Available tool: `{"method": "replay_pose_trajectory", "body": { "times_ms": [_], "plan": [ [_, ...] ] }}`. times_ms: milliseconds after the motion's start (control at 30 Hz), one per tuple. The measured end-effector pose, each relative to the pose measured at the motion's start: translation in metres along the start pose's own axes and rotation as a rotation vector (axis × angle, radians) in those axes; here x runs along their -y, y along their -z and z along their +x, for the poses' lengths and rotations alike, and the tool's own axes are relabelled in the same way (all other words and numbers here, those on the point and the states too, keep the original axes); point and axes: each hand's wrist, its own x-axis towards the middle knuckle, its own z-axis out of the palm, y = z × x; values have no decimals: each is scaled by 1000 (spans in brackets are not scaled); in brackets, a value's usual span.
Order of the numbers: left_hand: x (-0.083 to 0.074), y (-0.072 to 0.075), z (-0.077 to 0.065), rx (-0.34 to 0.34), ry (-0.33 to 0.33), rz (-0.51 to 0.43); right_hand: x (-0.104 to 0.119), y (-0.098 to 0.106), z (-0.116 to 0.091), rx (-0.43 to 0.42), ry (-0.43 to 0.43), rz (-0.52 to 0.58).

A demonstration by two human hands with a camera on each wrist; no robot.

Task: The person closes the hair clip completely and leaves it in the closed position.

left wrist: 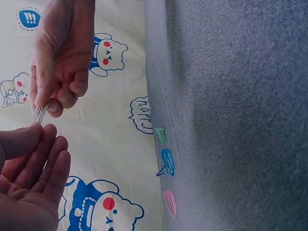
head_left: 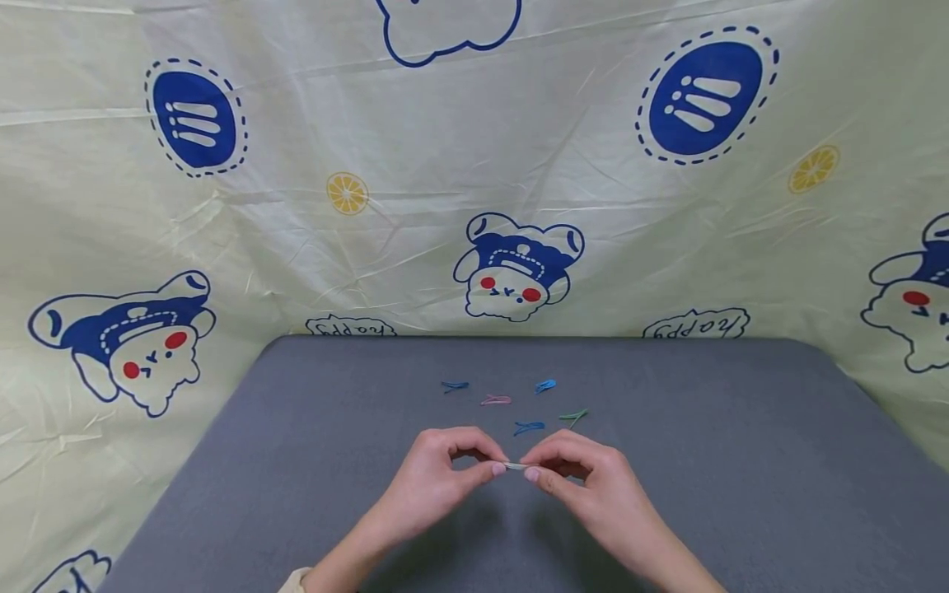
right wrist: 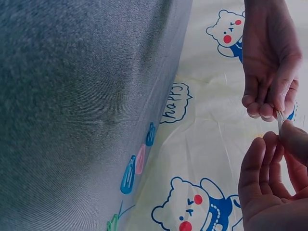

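Note:
A small white snap hair clip (head_left: pixel 515 466) is held between both hands above the near part of the grey table. My left hand (head_left: pixel 437 473) pinches one end of it between thumb and fingertips, and my right hand (head_left: pixel 586 478) pinches the other end. In the left wrist view the white clip (left wrist: pixel 41 113) spans the short gap between the two thumbs. The right wrist view shows the clip (right wrist: pixel 280 121) too, partly covered by the fingers. Just beyond the hands lie a blue hair clip (head_left: pixel 529 427) and a green hair clip (head_left: pixel 574 417).
Farther back on the grey table (head_left: pixel 334 428) lie a dark blue clip (head_left: pixel 455 386), a pink clip (head_left: pixel 496 400) and a bright blue clip (head_left: pixel 545 385). Behind the table's far edge hangs a pale patterned cloth (head_left: pixel 415 255).

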Motion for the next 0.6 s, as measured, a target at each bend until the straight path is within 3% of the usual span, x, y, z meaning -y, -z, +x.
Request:
{"method": "replay_pose_trajectory", "body": {
  "times_ms": [300,600],
  "plan": [
    [3,-8,-1,-76,15,16,-7,-6,0,-85,78,-14],
    [4,-14,-3,-138,17,53,-9,-12,-2,-171,69,-45]
  ]
}}
